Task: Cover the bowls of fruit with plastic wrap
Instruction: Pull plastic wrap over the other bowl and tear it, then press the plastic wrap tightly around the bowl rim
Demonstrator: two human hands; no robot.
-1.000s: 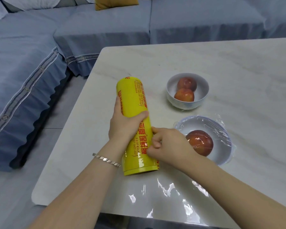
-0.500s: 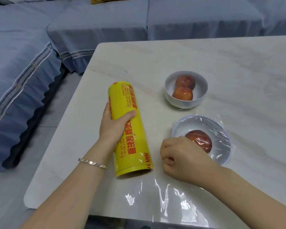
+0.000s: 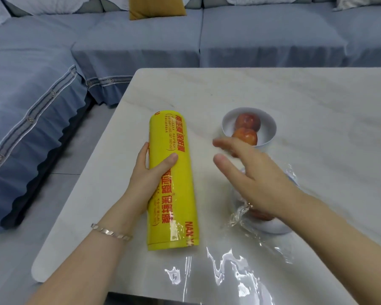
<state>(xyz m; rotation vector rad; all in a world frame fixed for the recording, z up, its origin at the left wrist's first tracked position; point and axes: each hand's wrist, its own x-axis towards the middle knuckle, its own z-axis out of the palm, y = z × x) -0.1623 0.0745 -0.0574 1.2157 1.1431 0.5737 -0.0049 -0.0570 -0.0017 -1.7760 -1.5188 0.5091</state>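
Observation:
A yellow roll of plastic wrap [image 3: 174,172] lies lengthwise on the pale table [image 3: 317,102], and my left hand [image 3: 149,172] grips its middle from the left. My right hand [image 3: 253,172] hovers with fingers spread, empty, between the two bowls. Just beyond its fingertips stands a white uncovered bowl [image 3: 268,126] holding two red fruits [image 3: 246,128]. Under my right wrist sits a second bowl [image 3: 271,227] covered in plastic wrap [image 3: 240,214], with one red fruit partly hidden by my hand.
A blue-grey sofa [image 3: 141,45] wraps around the far and left sides of the table, with a mustard cushion [image 3: 156,6] on it. The table's left edge and rounded near corner [image 3: 39,271] are close to my left arm. Glare marks the near tabletop.
My right hand left the roll, closed briefly beside the covered bowl, then opened and reached forward toward the uncovered bowl. The left hand kept its grip on the roll.

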